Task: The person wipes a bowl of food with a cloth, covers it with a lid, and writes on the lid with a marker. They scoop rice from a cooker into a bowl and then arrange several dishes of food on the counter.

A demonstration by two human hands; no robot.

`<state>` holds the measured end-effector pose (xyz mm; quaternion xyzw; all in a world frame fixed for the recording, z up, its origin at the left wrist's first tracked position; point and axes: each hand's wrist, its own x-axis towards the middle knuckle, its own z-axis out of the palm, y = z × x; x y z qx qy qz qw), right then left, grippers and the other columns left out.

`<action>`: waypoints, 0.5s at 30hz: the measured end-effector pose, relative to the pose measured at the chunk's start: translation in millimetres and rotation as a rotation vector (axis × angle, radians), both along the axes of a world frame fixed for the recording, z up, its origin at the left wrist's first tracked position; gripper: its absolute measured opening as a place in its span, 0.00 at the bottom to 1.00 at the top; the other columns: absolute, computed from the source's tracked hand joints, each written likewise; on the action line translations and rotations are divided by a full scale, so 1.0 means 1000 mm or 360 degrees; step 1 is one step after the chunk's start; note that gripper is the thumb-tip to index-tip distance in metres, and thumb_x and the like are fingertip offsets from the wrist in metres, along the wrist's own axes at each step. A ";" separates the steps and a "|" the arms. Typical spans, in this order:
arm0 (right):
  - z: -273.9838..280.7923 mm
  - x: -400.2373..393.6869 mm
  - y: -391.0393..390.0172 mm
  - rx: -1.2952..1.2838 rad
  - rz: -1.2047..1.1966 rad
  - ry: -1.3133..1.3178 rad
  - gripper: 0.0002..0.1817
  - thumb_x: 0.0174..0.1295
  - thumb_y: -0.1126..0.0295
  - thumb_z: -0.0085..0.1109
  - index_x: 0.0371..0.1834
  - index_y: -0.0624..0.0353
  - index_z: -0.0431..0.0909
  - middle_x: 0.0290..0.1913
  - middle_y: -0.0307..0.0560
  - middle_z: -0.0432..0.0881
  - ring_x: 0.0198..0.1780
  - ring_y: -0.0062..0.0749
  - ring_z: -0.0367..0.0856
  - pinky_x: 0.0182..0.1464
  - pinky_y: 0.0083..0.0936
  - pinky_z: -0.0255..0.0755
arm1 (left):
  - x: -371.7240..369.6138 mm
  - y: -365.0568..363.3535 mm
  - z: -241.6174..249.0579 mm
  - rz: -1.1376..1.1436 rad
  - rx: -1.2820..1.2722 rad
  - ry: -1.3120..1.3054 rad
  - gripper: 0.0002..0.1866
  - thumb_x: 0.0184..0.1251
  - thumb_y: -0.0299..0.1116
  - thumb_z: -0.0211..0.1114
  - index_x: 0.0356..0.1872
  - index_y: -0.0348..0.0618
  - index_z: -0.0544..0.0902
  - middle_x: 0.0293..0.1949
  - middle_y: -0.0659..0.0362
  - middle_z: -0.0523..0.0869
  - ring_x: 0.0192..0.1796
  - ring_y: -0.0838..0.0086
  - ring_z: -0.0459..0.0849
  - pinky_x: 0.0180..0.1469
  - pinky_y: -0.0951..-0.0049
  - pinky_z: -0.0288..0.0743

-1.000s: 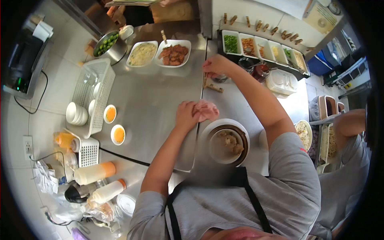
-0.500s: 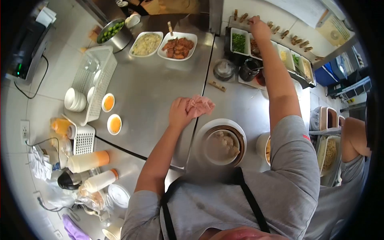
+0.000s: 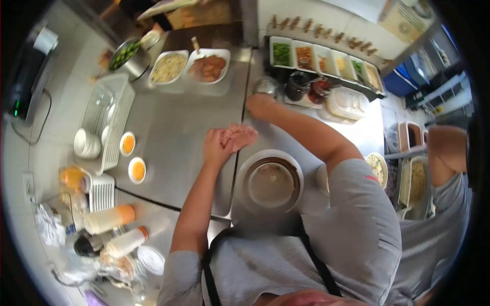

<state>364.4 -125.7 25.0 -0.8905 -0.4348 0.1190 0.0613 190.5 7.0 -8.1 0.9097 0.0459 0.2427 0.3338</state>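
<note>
My left hand (image 3: 216, 148) is closed round a crumpled pink cloth (image 3: 240, 136) on the steel counter (image 3: 178, 117). Farther right, my right hand (image 3: 260, 106) reaches to the counter beside a glass jar (image 3: 265, 87); its fingers are blurred and partly hidden, so what they hold cannot be made out. Below the cloth sits a round dish (image 3: 300, 188) with a dark inner ring and a cloudy centre. A dark jar (image 3: 296, 86) and a red jar (image 3: 319, 91) stand to the right of the glass jar.
Topping trays (image 3: 281, 53) line the back right under a row of clothespins (image 3: 319, 30). Two food dishes (image 3: 208, 67) and a metal pot (image 3: 125, 58) stand at the back left. A white basket (image 3: 118, 102), small bowls (image 3: 137, 170) and squeeze bottles (image 3: 109, 218) lie left. A co-worker's arm (image 3: 446, 153) shows at right.
My right hand has come down from the clothespins to the counter near the glass jar. The view has shifted, and the pale lumps in the round dish no longer show. My left hand keeps the cloth.
</note>
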 end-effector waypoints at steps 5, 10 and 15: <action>0.080 0.026 -0.037 0.0705 -0.0249 0.0159 0.13 0.46 0.68 0.51 0.36 0.60 0.73 0.28 0.51 0.79 0.30 0.38 0.78 0.32 0.33 0.70 | 0.001 -0.005 0.008 -0.0029 0.0002 0.0084 0.15 0.41 0.31 0.61 0.34 0.39 0.72 0.32 0.51 0.74 0.38 0.56 0.71 0.41 0.64 0.65; 0.172 0.102 -0.167 0.1446 -0.1002 0.0103 0.19 0.46 0.65 0.59 0.42 0.55 0.71 0.28 0.42 0.79 0.30 0.29 0.77 0.32 0.25 0.69 | 0.001 -0.007 0.012 -0.0018 0.0027 0.0057 0.16 0.43 0.33 0.61 0.35 0.37 0.72 0.34 0.50 0.74 0.38 0.57 0.71 0.42 0.64 0.66; 0.165 0.166 -0.339 0.0807 -0.1717 -0.0936 0.15 0.52 0.66 0.48 0.41 0.60 0.71 0.40 0.53 0.76 0.41 0.38 0.74 0.42 0.30 0.66 | -0.003 -0.004 -0.005 0.0139 -0.0293 0.0097 0.22 0.44 0.32 0.61 0.43 0.35 0.69 0.38 0.48 0.74 0.41 0.60 0.73 0.44 0.66 0.67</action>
